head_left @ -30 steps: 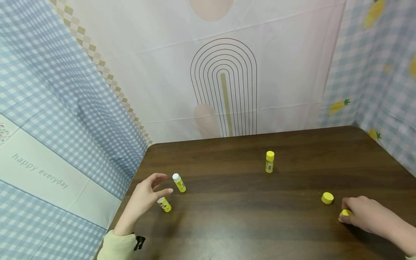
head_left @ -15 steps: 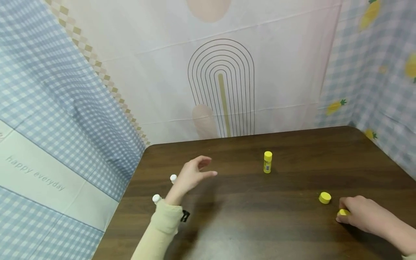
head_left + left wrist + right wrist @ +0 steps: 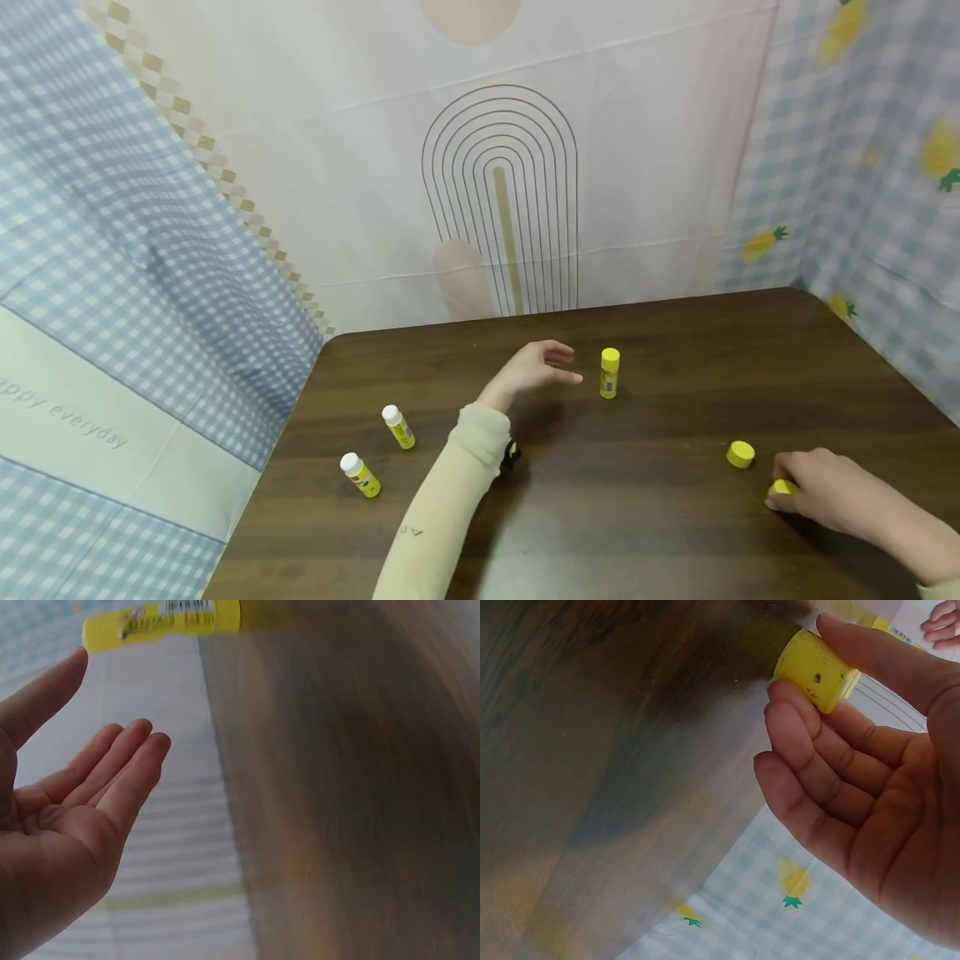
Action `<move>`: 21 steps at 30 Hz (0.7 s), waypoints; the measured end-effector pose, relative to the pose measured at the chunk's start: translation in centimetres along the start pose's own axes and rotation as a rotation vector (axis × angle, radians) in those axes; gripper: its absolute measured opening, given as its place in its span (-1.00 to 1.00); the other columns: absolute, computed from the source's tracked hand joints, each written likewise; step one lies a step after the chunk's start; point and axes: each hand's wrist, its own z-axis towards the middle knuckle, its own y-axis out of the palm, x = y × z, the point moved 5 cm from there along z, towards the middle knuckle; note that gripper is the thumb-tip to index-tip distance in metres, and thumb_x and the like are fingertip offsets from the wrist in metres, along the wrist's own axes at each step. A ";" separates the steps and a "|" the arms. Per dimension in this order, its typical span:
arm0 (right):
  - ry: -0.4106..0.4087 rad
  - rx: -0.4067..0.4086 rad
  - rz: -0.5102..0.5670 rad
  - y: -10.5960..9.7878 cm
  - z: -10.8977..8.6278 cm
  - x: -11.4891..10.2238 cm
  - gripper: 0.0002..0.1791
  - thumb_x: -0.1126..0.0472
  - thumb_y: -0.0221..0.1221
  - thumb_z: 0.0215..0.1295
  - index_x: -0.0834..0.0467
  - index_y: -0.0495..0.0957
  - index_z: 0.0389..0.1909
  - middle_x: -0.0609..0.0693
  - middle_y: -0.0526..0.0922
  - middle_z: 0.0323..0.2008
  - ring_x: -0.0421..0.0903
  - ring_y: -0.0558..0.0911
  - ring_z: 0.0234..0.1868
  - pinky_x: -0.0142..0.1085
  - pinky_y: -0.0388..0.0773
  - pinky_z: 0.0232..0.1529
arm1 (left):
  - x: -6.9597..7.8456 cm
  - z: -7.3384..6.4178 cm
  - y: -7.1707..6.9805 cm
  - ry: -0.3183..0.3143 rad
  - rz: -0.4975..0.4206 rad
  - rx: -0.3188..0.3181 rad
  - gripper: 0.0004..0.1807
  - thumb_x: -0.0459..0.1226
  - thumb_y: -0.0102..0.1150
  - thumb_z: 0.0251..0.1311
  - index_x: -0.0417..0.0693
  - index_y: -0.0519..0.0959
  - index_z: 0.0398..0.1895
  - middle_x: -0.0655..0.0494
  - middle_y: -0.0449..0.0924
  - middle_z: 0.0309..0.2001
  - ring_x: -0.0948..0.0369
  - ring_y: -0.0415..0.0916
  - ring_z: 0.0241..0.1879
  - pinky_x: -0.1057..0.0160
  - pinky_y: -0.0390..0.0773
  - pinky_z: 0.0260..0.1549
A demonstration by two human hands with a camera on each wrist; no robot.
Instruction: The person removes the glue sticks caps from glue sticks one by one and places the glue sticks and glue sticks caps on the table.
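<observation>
On a dark brown wooden table [image 3: 637, 508], a person's left hand [image 3: 534, 367], thumb and fingers spread wide and holding nothing, hovers just beside an upright yellow glue stick [image 3: 609, 374] near the far edge, a small gap between them in the head view. Over at the right side, the right hand [image 3: 832, 493] pinches a yellow cap [image 3: 783, 487] between thumb and fingers, while a loose cap [image 3: 740, 454] lies near it. At the left stand two glue sticks with white tops, one nearer [image 3: 362, 476] and one farther [image 3: 399, 427], apart from each other.
</observation>
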 end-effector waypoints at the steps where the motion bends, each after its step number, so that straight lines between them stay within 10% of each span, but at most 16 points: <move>1: -0.003 0.000 0.005 0.0 0.0 0.0 -0.70 0.09 0.40 0.19 0.07 0.44 -0.46 -0.12 0.35 -0.60 -0.20 0.31 -0.58 -0.31 0.24 -0.54 | 0.0 0.5 0.5 -0.004 -0.017 -0.014 -0.39 -0.20 0.45 0.17 -0.20 0.51 0.28 -0.04 0.59 0.20 0.10 0.53 0.19 0.18 0.49 0.15; 21: -0.003 0.004 0.012 -0.3 -0.2 -0.1 -0.69 0.06 0.40 0.20 0.03 0.43 -0.48 -0.14 0.34 -0.61 -0.24 0.30 -0.58 -0.33 0.24 -0.53 | -0.8 4.2 6.3 -0.035 -0.139 -0.071 -0.74 -0.32 0.47 0.13 -0.13 0.68 -0.11 0.18 0.70 -0.26 0.29 0.54 -0.26 0.28 0.54 -0.16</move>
